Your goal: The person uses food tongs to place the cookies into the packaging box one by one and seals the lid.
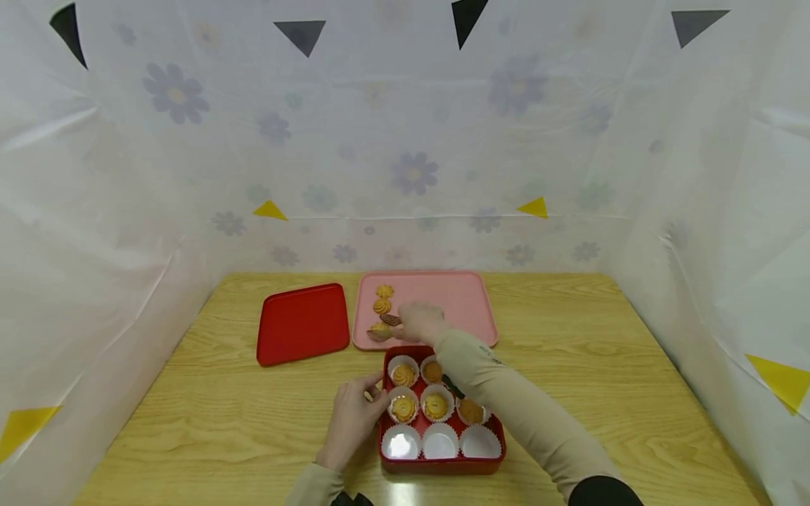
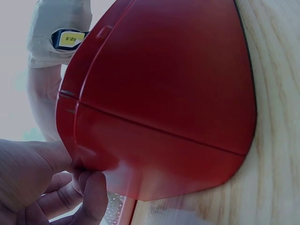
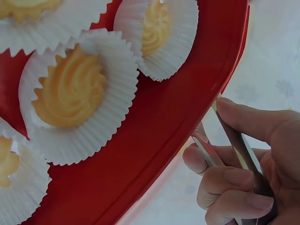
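My right hand [image 1: 422, 323] holds metal tongs [image 3: 241, 145] over the left part of the pink tray [image 1: 443, 299]. The tongs' heads, one of them perforated, lie around a cookie [image 1: 380, 327]; whether they squeeze it I cannot tell. Farther back on that tray are two more cookies [image 1: 382, 306]. My left hand [image 1: 354, 414] pinches the left rim of a red box [image 1: 443, 466]. White paper cups line the box in rows. Cookies [image 3: 70, 89] sit in the back and middle cups; the front cups [image 1: 440, 441] show bare white bottoms. My right forearm hides the back right corner.
A red lid-like tray [image 1: 304, 325] lies left of the pink tray on the wooden table [image 1: 601, 379]. White flower-patterned sheeting [image 1: 411, 126] hangs behind the table and along both sides.
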Demonstrator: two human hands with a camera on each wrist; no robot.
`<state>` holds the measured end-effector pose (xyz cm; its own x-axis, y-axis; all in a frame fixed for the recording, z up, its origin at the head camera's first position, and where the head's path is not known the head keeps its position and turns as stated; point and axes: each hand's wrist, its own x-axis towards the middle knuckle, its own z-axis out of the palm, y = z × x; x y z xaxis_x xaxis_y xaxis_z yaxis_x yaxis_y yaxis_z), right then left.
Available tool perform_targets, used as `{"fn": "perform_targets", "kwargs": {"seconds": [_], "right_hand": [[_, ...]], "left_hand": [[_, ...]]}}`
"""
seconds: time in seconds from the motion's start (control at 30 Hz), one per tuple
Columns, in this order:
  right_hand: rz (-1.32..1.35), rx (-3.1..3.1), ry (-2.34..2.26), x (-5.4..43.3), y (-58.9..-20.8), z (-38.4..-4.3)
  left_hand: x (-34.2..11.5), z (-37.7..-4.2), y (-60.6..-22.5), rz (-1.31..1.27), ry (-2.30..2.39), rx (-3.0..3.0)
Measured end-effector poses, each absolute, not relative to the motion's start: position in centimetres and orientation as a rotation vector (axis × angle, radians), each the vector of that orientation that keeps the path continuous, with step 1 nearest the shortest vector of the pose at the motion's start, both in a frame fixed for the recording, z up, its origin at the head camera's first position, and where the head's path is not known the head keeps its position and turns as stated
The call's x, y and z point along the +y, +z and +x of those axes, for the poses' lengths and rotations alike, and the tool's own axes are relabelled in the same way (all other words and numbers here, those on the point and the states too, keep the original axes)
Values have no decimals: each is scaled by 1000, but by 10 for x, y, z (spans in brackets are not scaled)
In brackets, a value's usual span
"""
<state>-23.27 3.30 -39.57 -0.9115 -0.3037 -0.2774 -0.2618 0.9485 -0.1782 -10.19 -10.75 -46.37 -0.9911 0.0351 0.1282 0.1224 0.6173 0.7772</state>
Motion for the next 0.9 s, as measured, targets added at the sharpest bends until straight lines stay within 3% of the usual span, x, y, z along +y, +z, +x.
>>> {"fn": "perform_targets", "kwargs": {"seconds": [0.9], "right_hand": [[-437, 2831, -199, 42, -400, -237]], "left_hand": [[-107, -101, -463, -126, -1346, -2711]]}}
